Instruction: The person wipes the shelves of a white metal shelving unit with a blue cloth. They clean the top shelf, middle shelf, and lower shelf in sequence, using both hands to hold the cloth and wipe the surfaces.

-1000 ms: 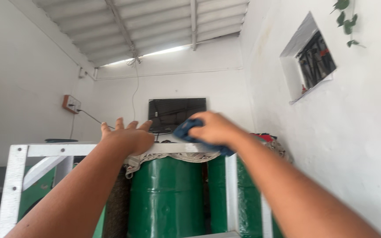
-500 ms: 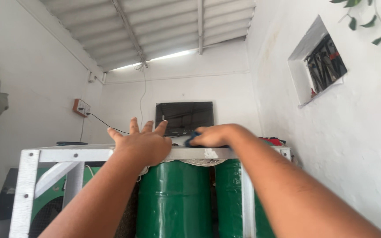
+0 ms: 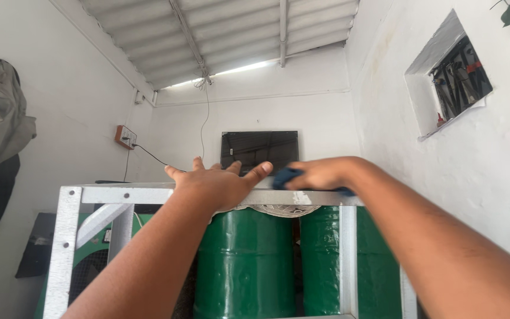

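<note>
Blue cloth (image 3: 284, 176) bunched in right hand (image 3: 320, 174) on white metal frame (image 3: 149, 195) top above green drums (image 3: 246, 260); left hand (image 3: 219, 186) splayed flat, holding nothing; wipe looks mid-way.

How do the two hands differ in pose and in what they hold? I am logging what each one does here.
The left hand is open with its fingers spread and holds nothing, while the right hand is closed around a blue cloth. The left hand shows its back with palm down; the right hand is curled, knuckles forward. Both reach to the top rail of the white metal frame above the green drums.
</note>
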